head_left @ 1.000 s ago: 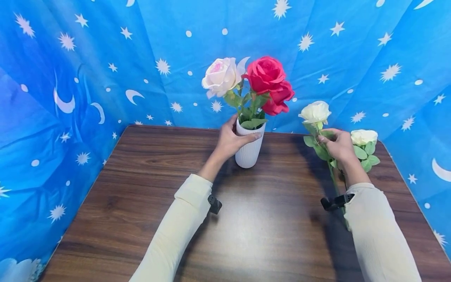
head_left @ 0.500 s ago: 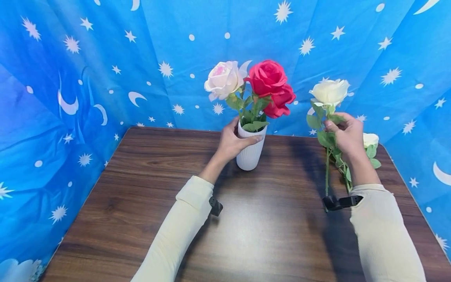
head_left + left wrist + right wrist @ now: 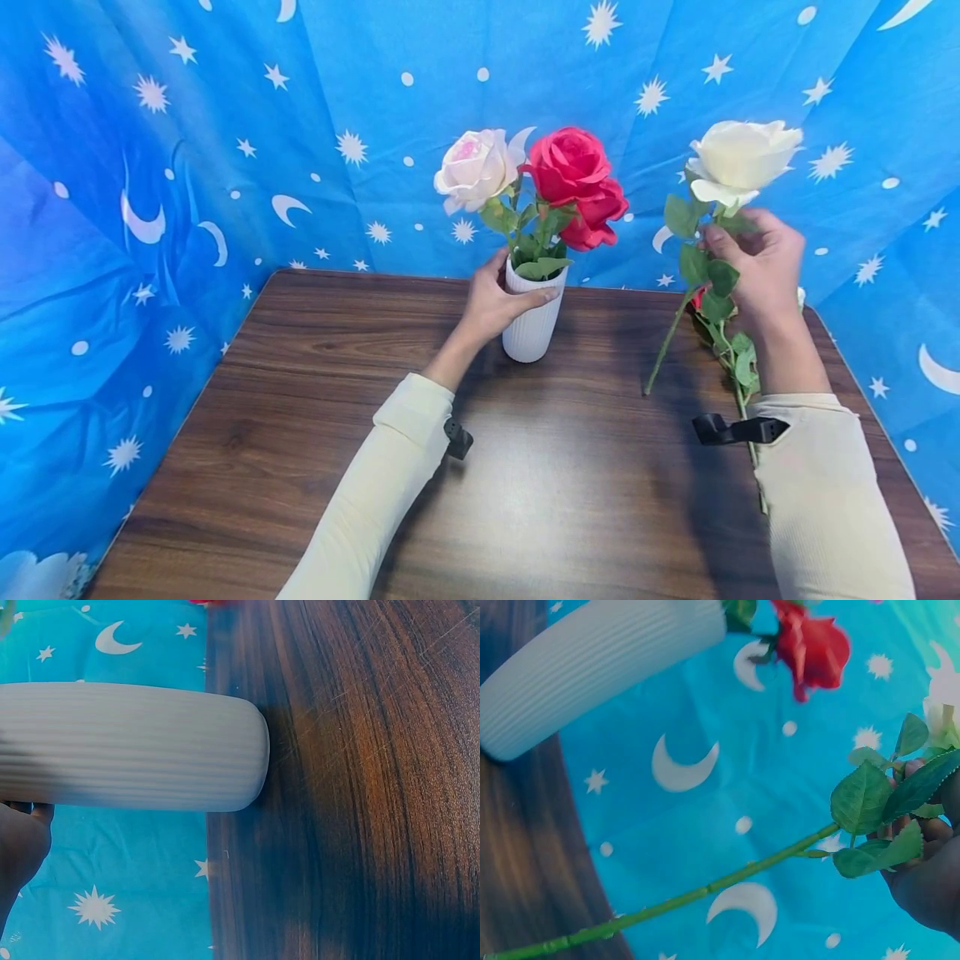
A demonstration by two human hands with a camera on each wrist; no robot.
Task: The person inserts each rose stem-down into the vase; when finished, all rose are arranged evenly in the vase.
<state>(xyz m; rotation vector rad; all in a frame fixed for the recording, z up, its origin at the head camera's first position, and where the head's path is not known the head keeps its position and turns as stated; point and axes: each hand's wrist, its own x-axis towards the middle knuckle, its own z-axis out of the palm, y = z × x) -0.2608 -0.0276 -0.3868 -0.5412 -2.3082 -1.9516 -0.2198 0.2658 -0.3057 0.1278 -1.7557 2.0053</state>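
Note:
In the head view my left hand (image 3: 497, 302) grips a white ribbed vase (image 3: 534, 329) near its rim, thumb across the front. The vase stands upright on the table; the left wrist view shows its ribbed side (image 3: 150, 746). Out of it rise a pale pink rose (image 3: 474, 171) and two red roses (image 3: 570, 167). To the right, my right hand (image 3: 768, 267) pinches a white rose (image 3: 742, 158) by the stem just under the bloom. That rose is held up, its leafy stem (image 3: 705, 889) slanting down to the left in the head view.
More stems with leaves (image 3: 742, 367) lie on the table at the right, partly behind my right hand and sleeve. A bit of red bloom (image 3: 699, 300) shows there. A blue star-printed cloth (image 3: 360, 75) hangs behind the brown wooden table (image 3: 315, 375).
My right hand has lifted the white rose from the table, moving up and right; its stem end has swung left. The left hand and vase have stayed in place.

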